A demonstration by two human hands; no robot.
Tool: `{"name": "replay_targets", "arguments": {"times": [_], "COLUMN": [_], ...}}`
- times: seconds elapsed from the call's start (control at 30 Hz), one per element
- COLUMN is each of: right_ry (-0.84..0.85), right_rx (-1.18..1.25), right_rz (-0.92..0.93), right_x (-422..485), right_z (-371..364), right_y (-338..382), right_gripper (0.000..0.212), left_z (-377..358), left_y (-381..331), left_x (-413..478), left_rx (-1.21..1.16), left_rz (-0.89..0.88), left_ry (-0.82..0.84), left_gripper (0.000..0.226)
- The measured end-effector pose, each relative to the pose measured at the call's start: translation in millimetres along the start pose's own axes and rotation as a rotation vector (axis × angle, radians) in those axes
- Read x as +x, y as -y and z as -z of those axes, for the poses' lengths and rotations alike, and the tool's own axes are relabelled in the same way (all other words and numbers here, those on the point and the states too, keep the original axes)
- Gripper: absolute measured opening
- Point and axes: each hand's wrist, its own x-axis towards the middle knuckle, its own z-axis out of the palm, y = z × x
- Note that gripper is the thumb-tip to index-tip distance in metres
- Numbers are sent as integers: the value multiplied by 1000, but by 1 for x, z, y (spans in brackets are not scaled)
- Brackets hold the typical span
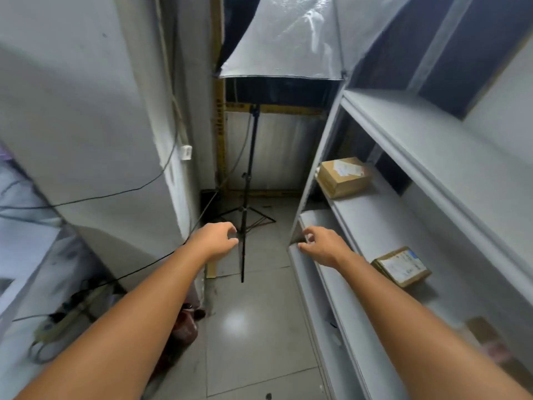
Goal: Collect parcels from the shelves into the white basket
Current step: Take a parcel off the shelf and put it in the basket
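- Parcels, head view, the only one you've got: a flat parcel (401, 267) lies label-up on the middle shelf (383, 223) of the grey rack on your right. A chunkier far parcel (343, 176) sits on what looks like the same board, further down the aisle by the end post.
- Something brown and blurry shows at the bottom right corner too. Could be a third box, but it's too smeared to call.
- Your right hand (323, 246) hangs at the rack's front edge, fingers loosely curled, nothing in it. I can't tell whether the fingertips touch the metal.
- Your left hand (215, 241) is out over the aisle floor, also loosely curled and empty, just in front of the light stand (248, 180).
- The bit that matters: the flat parcel is at about 4 o'clock from your right hand, near, set back from the front lip. The far parcel is at about 12 o'clock from it and further off.
- So the right hand is the nearer one for both. The left would have to cross your body to get there.
- The flat parcel looks close to square from here, so there's no real long axis to line up with. I'd guess you come in from the aisle side and pinch it across top and bottom.
- No white basket in shot anywhere, so you'll have to find it before you drop anything.
- Mind the stand's legs if you step forward.
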Motion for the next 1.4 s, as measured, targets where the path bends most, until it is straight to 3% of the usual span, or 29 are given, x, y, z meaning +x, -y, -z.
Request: {"name": "replay_targets", "arguments": {"times": [0.2,0.53,0.93,1.17,1.4], "right_ry": [-67,-133,-184,-351,-512], "right_rx": [93,216,376,540,771], "right_rz": [-168,-310,-381,-470,-554], "right_x": [12,64,185,265,348], "right_z": [15,13,11,18,26], "right_y": [-33,-98,-150,-165,-185], "right_gripper": [53,52,51,48,59], "left_z": [2,-18,-45,-61,-77], "left_y": [-25,-99,-145,-162,-202], "left_x": [74,181,298,384,476], "left_rx": [83,220,223,127,-125], "left_rz": [-121,-274,-279,-272,-291], "left_ry": [104,143,140,161,123], "left_gripper": [42,42,36,40,54]}}
